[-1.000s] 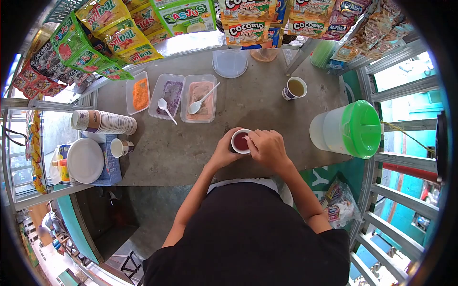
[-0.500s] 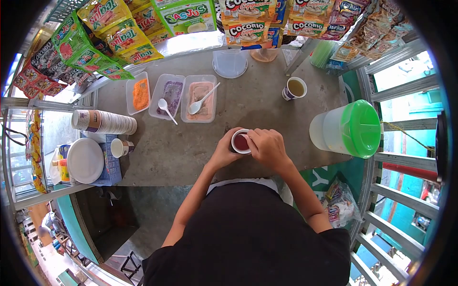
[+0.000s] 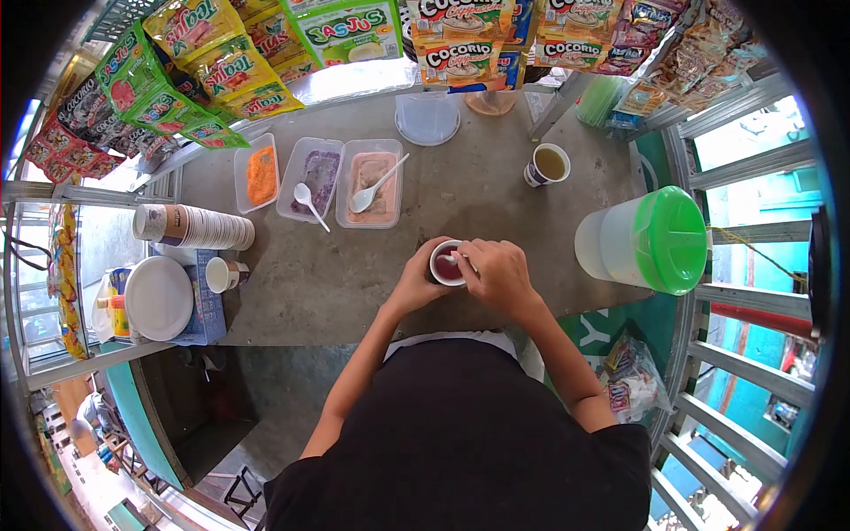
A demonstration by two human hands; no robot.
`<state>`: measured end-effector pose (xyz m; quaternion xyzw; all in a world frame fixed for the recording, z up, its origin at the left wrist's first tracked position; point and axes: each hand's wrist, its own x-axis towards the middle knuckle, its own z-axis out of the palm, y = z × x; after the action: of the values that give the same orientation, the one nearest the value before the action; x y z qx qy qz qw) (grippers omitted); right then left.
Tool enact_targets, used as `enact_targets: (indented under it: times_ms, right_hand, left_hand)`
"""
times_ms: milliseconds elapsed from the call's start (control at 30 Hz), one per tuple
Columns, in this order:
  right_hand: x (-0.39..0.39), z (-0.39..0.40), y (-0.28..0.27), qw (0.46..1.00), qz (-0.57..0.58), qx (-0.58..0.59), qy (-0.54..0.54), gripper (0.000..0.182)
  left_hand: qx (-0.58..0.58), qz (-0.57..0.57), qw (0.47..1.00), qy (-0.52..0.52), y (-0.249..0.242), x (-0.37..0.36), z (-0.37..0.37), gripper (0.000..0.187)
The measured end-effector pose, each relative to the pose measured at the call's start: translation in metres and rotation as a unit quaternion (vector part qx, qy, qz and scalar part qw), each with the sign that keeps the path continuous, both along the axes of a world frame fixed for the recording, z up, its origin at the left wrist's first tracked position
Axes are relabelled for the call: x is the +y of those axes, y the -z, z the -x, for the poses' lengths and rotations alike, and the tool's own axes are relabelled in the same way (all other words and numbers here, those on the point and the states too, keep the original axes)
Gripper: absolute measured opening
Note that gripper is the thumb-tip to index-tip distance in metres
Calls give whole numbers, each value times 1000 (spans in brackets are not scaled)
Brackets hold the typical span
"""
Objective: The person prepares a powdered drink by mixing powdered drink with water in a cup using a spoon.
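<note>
Head view, left hand (image 3: 413, 278) round cup (image 3: 433, 264), COCORIO sachets (image 3: 456, 51), probably Marimas packets (image 3: 624, 57)

- Grey, stained bench (image 3: 328, 288) in front of me.
- Pale metal bars (image 3: 748, 370) on my right, turquoise wall (image 3: 757, 343) beyond.
- Green panel (image 3: 653, 319) with white lettering, right of my bench.
- Dark recess (image 3: 204, 407) lower left, grey floor (image 3: 292, 389) beside it.
- Bright daylight both sides.
</note>
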<state>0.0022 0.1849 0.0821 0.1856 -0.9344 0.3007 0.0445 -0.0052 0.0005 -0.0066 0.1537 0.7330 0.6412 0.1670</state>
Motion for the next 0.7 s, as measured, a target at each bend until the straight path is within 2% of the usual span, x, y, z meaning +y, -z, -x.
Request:
enact_targets:
  times_ms: [167, 233, 333, 567, 700]
  right_hand:
    - [2, -1, 4, 1000, -29, -3, 1, 14]
    - [1, -2, 6, 1000, 14, 3, -8, 15]
    - [0, -1, 0, 999, -24, 21, 10, 14]
    - [2, -2, 5, 1000, 11, 14, -10, 13]
    - [3, -2, 0, 999, -29, 24, -5, 13]
  left_hand:
    - [16, 20, 1000, 0, 1, 0, 0, 71]
    - [-2, 2, 1000, -2, 4, -1, 0, 72]
    - [19, 21, 1000, -2, -1, 0, 0, 73]
    - [-7, 7, 1000, -3, 3, 0, 0, 74]
    - [5, 17, 1000, -6, 1, 0, -1, 73]
